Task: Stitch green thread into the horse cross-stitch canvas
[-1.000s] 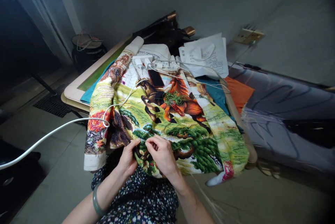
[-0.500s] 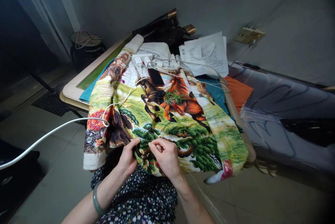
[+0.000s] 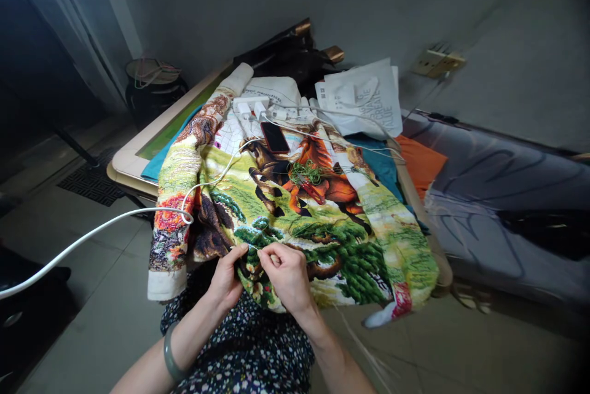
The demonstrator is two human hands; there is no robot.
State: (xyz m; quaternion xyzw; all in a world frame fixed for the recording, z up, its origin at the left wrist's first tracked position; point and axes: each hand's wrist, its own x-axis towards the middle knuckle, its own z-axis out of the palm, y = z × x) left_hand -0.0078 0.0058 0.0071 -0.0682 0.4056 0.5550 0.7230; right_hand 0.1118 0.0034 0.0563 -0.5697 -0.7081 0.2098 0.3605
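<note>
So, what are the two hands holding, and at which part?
The left hand grips the near edge of the embroidered cloth. The right hand pinches something fine at that edge, too small to identify.

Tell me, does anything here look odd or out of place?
Yes: a phone and white chargers lie on the embroidered cloth, and a white cable loops across it near the left hand and right hand. A green thread tangle sits loose mid-cloth.

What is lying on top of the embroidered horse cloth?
On the embroidered cloth lie a phone, white chargers, a white cable and green thread. Both hands pinch its near edge; what lies beneath is covered.
</note>
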